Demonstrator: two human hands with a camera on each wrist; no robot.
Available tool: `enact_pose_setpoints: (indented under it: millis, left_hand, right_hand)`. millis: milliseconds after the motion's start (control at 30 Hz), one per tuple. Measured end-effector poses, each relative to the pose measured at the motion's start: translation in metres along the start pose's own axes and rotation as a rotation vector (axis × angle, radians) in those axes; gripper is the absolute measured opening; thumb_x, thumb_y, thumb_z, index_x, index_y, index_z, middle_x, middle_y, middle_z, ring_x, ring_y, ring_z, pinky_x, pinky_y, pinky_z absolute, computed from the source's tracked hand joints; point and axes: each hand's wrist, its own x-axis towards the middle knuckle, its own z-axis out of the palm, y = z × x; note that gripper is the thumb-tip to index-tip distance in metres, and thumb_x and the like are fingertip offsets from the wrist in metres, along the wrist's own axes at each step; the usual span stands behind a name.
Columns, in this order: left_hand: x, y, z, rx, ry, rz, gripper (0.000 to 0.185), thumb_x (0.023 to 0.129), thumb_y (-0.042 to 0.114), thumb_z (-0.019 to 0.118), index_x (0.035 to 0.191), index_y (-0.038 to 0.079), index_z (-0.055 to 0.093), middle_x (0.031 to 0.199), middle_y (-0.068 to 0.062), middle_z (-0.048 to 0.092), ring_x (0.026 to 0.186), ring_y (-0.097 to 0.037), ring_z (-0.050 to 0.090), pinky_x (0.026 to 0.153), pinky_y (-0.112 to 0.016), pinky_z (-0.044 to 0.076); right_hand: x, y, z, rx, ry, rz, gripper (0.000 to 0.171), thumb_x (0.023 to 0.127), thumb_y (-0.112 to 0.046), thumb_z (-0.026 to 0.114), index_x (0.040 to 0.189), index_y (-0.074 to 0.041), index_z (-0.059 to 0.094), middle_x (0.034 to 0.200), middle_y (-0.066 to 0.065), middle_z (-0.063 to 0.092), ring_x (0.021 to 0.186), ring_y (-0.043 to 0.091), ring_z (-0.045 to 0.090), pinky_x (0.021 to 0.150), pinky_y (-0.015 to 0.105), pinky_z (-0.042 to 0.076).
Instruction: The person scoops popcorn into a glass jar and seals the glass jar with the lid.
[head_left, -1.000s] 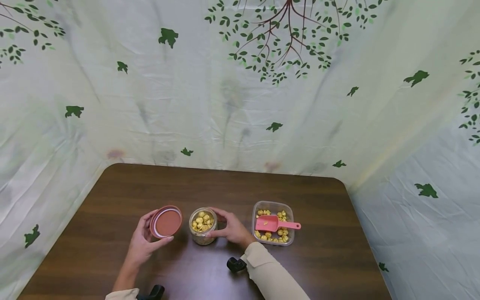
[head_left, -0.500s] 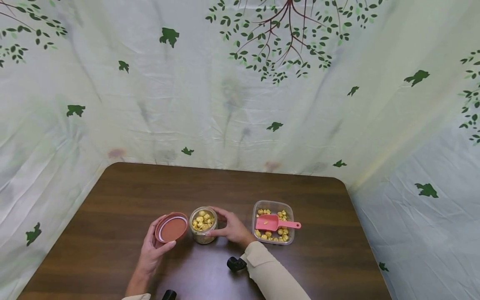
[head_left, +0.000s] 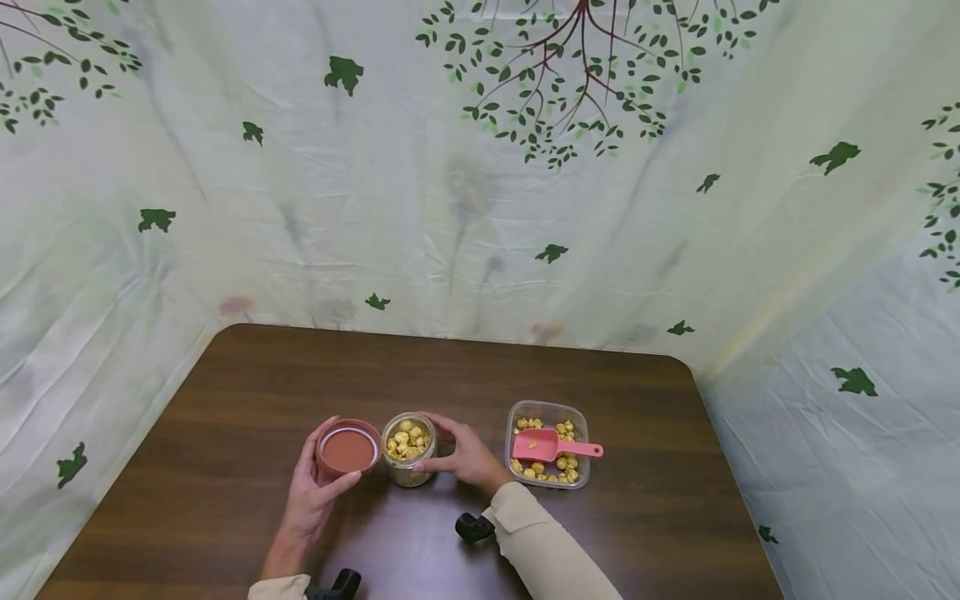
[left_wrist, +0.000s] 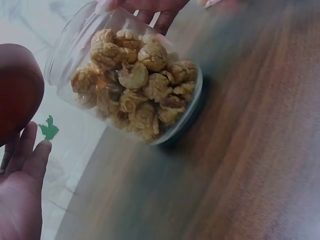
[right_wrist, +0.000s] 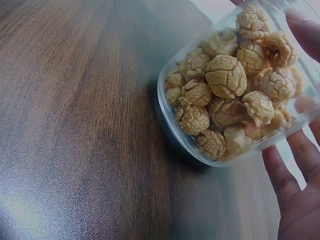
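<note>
In the head view my left hand (head_left: pixel 309 498) grips a red-brown screw lid (head_left: pixel 349 451), thumb and fingers at its edge. The lid's inner side, with a pale ring, faces the camera. Just to its right stands a clear jar (head_left: pixel 408 477) of round caramel popcorn (head_left: pixel 406 438), uncapped and upright on the table. My right hand (head_left: pixel 468 458) holds this jar from its right side, thumb near and fingers behind. The left wrist view shows the lid (left_wrist: pixel 19 92) beside the jar's mouth, apart from it. Popcorn (right_wrist: pixel 226 76) fills much of the jar in the right wrist view.
Right of the right hand sits a clear plastic tub (head_left: pixel 546 486) with more popcorn pieces. A pink scoop (head_left: pixel 536 446) lies across it, its handle over the right rim. The brown table (head_left: pixel 630 533) ends at a leaf-printed cloth (head_left: pixel 450 208) behind.
My left hand has carried the lid rightward, close to the jar's left side, and its tilt has changed slightly. The right hand and jar stay in place.
</note>
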Motion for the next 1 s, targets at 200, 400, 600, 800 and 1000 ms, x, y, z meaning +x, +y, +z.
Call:
enact_pose_setpoints:
  millis: [200,400,600,800,1000]
  left_hand:
    - [0.009,0.002,0.003,0.054,-0.011,-0.008,0.091,0.065,-0.032,0.061,0.146,-0.008,0.027,0.133,-0.005,0.048,0.114,-0.013,0.052,0.090,-0.020,0.049]
    - [0.013,0.005,0.006,0.062,0.010,-0.023,0.090,0.064,-0.031,0.062,0.143,-0.002,0.031,0.132,-0.004,0.047,0.113,-0.013,0.052,0.089,-0.020,0.049]
    - [0.015,0.005,0.010,0.071,0.036,-0.029,0.083,0.066,-0.028,0.065,0.136,0.005,0.037,0.129,-0.002,0.049,0.111,-0.013,0.053,0.087,-0.020,0.050]
    - [0.017,0.006,0.011,0.086,0.003,-0.017,0.084,0.067,-0.028,0.063,0.141,-0.001,0.035,0.129,-0.005,0.048,0.111,-0.015,0.052,0.089,-0.021,0.050]
    - [0.022,0.009,0.015,0.101,-0.046,0.010,0.087,0.070,-0.025,0.066,0.146,-0.006,0.030,0.132,-0.006,0.049,0.116,-0.015,0.052,0.093,-0.022,0.048]
  right_hand:
    - [0.000,-0.001,0.001,0.028,0.000,0.028,0.075,0.077,-0.009,0.081,0.143,-0.017,0.047,0.135,0.003,0.057,0.123,0.021,0.053,0.104,0.044,0.040]
    - [-0.005,-0.020,-0.001,0.053,-0.016,0.012,0.073,0.077,-0.005,0.080,0.142,-0.006,0.046,0.135,0.013,0.056,0.123,0.029,0.052,0.104,0.052,0.038]
    - [-0.010,-0.036,-0.004,0.056,-0.021,0.010,0.071,0.078,-0.005,0.079,0.141,-0.005,0.047,0.135,0.013,0.056,0.123,0.027,0.053,0.104,0.053,0.037]
    - [-0.011,-0.038,-0.003,0.052,-0.015,-0.008,0.071,0.078,-0.003,0.079,0.141,-0.003,0.046,0.135,0.016,0.055,0.123,0.031,0.052,0.104,0.054,0.037]
    - [-0.011,-0.041,-0.003,0.047,-0.017,-0.015,0.070,0.078,-0.001,0.078,0.140,-0.001,0.046,0.134,0.017,0.055,0.123,0.032,0.052,0.103,0.054,0.037]
